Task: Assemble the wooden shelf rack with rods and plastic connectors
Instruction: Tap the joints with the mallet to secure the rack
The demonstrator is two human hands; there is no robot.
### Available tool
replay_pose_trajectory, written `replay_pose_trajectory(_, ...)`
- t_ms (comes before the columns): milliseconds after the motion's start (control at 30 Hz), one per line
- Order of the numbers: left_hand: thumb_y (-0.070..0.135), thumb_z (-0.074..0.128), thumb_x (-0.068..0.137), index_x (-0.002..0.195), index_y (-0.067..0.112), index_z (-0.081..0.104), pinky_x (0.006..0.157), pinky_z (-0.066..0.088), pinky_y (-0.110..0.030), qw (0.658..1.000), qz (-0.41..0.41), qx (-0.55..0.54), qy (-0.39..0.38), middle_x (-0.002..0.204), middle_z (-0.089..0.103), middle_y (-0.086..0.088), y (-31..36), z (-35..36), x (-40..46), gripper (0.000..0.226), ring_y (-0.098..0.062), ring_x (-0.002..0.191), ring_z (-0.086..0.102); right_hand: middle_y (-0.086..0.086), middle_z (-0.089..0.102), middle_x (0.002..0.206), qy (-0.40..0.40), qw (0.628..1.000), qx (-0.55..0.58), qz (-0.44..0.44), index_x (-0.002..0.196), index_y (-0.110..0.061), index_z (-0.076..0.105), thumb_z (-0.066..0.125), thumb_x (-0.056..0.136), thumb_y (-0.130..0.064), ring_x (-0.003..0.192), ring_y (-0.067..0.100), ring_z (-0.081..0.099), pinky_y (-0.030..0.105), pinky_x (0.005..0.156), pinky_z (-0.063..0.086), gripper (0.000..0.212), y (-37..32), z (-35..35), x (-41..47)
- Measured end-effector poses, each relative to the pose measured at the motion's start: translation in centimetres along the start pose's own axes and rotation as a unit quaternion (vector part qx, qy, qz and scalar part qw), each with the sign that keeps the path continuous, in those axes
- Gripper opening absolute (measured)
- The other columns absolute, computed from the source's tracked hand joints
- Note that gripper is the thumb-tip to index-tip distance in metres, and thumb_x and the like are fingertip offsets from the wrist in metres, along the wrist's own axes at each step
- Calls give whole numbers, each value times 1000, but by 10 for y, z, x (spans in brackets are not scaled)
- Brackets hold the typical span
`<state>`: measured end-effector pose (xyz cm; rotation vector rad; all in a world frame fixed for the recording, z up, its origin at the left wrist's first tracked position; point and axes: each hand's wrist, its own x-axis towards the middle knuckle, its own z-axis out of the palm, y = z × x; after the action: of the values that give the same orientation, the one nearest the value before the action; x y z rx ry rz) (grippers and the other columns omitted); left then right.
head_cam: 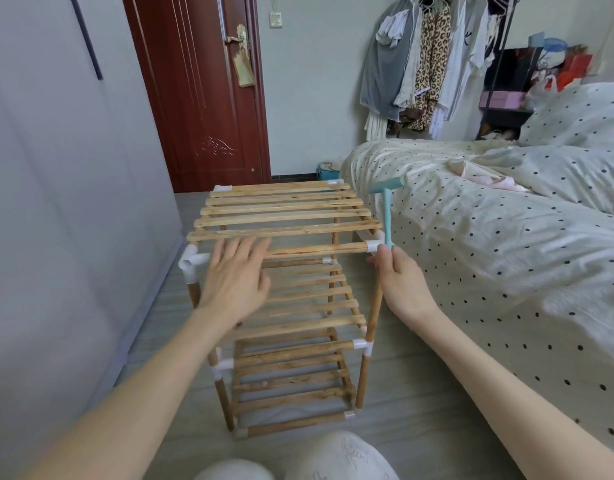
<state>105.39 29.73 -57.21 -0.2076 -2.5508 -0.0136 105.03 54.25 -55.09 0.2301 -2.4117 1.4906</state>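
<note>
Pale floorboards run between a grey wall and a bed with a dotted cover [489, 237], and on them stands the wooden rack [284, 306], directly in front of the person's knees.

The left hand [238, 275] lies flat with fingers spread on the front edge of the top shelf [284, 211], over the front rod [316, 250], steadying the frame. The right hand [399, 282] pinches the bottom of the handle of a small teal hammer [387, 209], its head raised above the front right corner connector [374, 244], which sits just beside that hand's fingertips. The front left connector [191, 263] lies just beyond the left hand, its open socket facing up.

Judging by this, the frame is nearly built and the step in hand is tapping joints tight. The next move likely calls for a short downward tap on the white corner piece near the right hand, with the left palm bracing the top so the rack does not shift.

Three slatted tiers show: the top one, a middle one below the left wrist, and a bottom one near the knees. One hammer is in view. Eight white connectors can be counted; others may be hidden. Beyond the hands, a dark red door [194, 91] and hanging clothes [430, 64] fill the far wall.
</note>
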Motion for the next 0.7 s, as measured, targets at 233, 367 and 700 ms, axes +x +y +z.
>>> replay_pose_trajectory(233, 33, 51, 92, 135, 11, 43, 110, 30, -40, 991, -76, -70, -80, 142, 41, -12, -72, -17, -27, 49, -26, 136, 31, 15, 26, 152, -97, 962, -227, -115, 136, -4, 39, 21, 102, -28, 144, 28, 11, 39, 117, 2, 46, -15, 74, -3)
replay_pose_trajectory(367, 29, 52, 92, 130, 13, 52, 108, 27, -40, 997, -43, -41, -49, 132, 53, -8, -71, -20, -27, 41, -24, 127, 43, 20, 17, 154, -78, 963, -224, -128, 135, 1, 40, 21, 102, -26, 144, 33, 1, 34, 114, -5, 46, -5, 90, 0)
replay_pose_trajectory(700, 46, 33, 96, 146, 30, 27, 118, 3, -31, 978, 139, -128, -86, 151, 27, 11, 12, -18, -10, 53, -4, 142, 16, 17, 57, 118, -70, 992, -80, 65, 134, 4, 39, 23, 103, -31, 105, 28, 55, 30, 76, 42, 50, -8, 53, 84)
